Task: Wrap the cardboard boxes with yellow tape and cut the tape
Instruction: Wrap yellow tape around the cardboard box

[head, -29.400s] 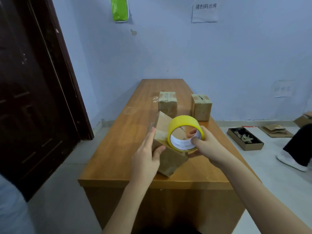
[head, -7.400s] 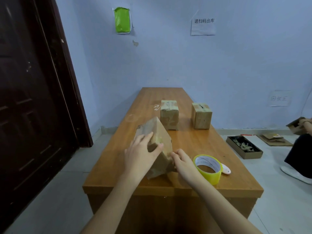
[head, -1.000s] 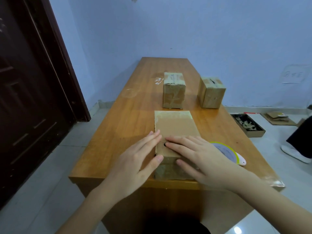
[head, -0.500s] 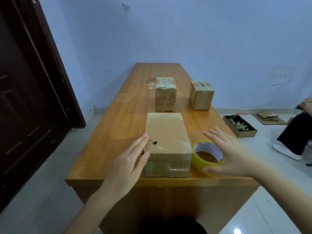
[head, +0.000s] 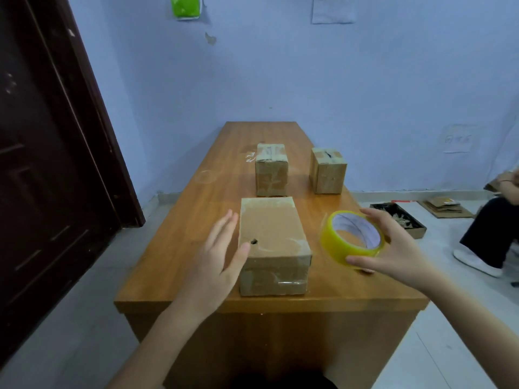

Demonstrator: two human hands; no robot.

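Right hand (head: 393,248) has lifted the tape roll (head: 351,237); left hand (head: 222,256) flat beside the box (head: 269,234).

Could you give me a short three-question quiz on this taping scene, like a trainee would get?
1. True or false: the right hand grips the tape roll.
2. How many boxes stand on the table?
3. The left hand is: A) gripping a knife, B) open beside the near box, C) resting on the far left box.

Key
1. True: thumb and fingers curl round the roll.
2. Three: the near box, the far left box and the far right box.
3. B.
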